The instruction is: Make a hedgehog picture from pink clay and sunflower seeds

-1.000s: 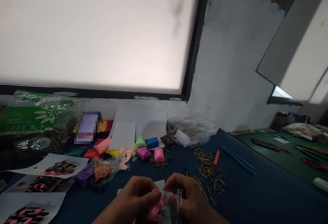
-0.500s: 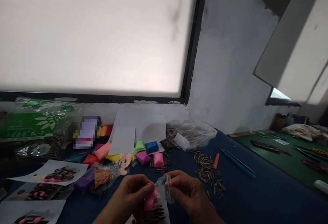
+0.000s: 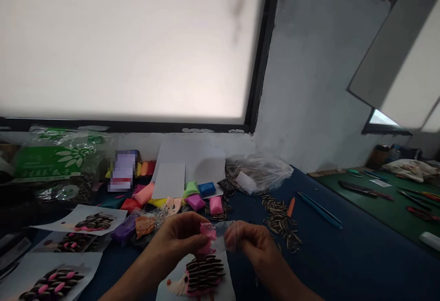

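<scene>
My left hand (image 3: pixel 184 236) is closed, with a pink piece of modelling clay (image 3: pixel 208 232) between thumb and fingers. My right hand (image 3: pixel 250 240) pinches a clear plastic wrapper (image 3: pixel 233 236), which stretches from the clay. Just below both hands lies a white card with a hedgehog picture (image 3: pixel 204 275). Its spines are rows of striped sunflower seeds, and its pale snout ends in a brown nose. Pink shows around the seeds. Left of my left forearm are finished-looking seed pictures (image 3: pixel 57 280) on white paper.
Coloured clay packs, including a pink one (image 3: pixel 216 205) and a blue one (image 3: pixel 206 188), lie behind my hands. Loose sunflower seeds (image 3: pixel 278 216), an orange stick (image 3: pixel 291 207) and blue tweezers (image 3: pixel 319 209) are to the right. A green seed bag (image 3: pixel 48 158) stands at back left.
Both hands sit higher relative to the hedgehog card, so more of it shows. The wrapper is now drawn out sideways between the hands. The view has shifted slightly.
</scene>
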{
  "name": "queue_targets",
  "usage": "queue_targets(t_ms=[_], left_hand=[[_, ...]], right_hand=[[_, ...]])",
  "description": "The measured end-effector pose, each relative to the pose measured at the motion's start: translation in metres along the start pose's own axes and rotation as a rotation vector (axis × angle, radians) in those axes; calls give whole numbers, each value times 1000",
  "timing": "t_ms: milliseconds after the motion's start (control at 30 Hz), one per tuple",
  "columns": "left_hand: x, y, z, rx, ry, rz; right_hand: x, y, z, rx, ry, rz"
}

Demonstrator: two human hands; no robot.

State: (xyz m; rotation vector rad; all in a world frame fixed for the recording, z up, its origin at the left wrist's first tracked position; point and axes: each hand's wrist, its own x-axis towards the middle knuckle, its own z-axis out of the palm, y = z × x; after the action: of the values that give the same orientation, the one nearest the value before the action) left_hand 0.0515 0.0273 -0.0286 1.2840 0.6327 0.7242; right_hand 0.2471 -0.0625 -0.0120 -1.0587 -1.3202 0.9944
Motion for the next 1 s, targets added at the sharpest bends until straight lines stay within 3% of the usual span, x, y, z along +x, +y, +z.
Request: queue_targets(t_ms=[367,633,1000], left_hand=[[0,-10,4,-2,-16,-71],[-2,-20,13,-17,-83,-52],[-6,-11,21,-78,-34,12]], right_hand=[[1,5,2,60,-66,164],[-3,3,4,-243,-78,110],[-2,7,-1,-335,-50,69]])
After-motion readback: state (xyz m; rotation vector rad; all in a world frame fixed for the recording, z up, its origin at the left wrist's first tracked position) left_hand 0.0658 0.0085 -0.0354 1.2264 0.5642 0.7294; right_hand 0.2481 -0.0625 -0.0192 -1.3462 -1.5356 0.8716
